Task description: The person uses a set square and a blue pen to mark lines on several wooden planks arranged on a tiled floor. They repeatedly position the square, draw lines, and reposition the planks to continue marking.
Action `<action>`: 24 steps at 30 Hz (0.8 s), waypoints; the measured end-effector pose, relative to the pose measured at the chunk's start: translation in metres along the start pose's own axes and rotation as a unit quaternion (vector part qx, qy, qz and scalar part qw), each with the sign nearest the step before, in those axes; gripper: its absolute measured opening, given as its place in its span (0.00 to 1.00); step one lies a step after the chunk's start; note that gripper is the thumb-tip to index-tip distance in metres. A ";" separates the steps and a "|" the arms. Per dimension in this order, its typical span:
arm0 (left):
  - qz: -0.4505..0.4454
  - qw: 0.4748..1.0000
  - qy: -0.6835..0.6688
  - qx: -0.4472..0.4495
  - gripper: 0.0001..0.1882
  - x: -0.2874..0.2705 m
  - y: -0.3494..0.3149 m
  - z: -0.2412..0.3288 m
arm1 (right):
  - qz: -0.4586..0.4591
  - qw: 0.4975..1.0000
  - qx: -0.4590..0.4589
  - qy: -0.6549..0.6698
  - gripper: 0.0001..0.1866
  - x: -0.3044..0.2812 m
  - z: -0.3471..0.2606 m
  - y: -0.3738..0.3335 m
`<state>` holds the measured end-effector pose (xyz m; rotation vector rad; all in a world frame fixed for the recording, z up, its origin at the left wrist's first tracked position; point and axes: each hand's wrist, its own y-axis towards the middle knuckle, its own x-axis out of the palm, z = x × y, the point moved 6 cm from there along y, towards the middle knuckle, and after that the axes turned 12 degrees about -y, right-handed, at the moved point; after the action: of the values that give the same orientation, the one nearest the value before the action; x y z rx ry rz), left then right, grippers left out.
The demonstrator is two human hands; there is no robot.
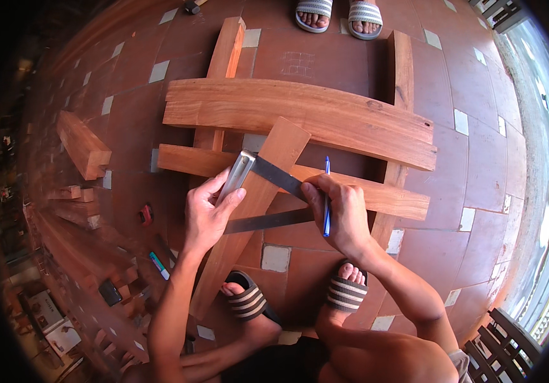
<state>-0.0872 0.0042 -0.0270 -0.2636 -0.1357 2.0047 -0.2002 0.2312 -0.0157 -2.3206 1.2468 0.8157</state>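
Observation:
My left hand (207, 214) is closed round the silver stock (238, 173) of a try square, thumb on its near end. The square's dark blade (275, 174) runs right from it across a slanting wooden board (249, 220). My right hand (346, 214) pinches the blade's far end and also holds a blue pen (327, 223) upright. Below the blade, a second dark flat strip (268, 221) crosses the board and reaches toward my right hand; what it belongs to I cannot tell. The slanting board leans over two crosswise wooden beams, the thicker one (293, 115) farther away.
Two wooden bearers (399, 76) lie under the beams. A wooden block (83, 145), a red tape measure (146, 214), a green-and-white marker (159, 265) and stacked timber (73, 246) are on the left. Another person's sandalled feet (365, 19) stand beyond the beams; a hammer head (191, 7) lies far left.

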 end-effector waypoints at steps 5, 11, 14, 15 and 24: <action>0.008 0.998 0.056 0.001 0.23 0.006 -0.002 0.001 | -0.016 1.000 0.001 0.014 0.08 -0.005 0.005 -0.001; 0.012 0.997 0.062 0.040 0.23 0.013 -0.001 0.006 | -0.013 1.000 0.009 0.015 0.08 -0.012 0.011 -0.004; 0.011 0.997 0.057 0.046 0.22 0.017 0.000 0.005 | -0.015 1.000 0.008 -0.003 0.09 -0.014 0.016 -0.005; 0.014 0.997 0.056 0.053 0.22 0.016 0.000 0.006 | -0.024 1.000 0.013 -0.002 0.09 -0.015 0.015 -0.005; 0.009 0.997 0.053 0.047 0.22 0.017 0.003 0.007 | -0.010 1.000 -0.006 0.021 0.11 -0.015 0.016 -0.006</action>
<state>-0.0986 0.0181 -0.0233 -0.3101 0.0288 2.0040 -0.2068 0.2529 -0.0176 -2.3664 1.2377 0.7750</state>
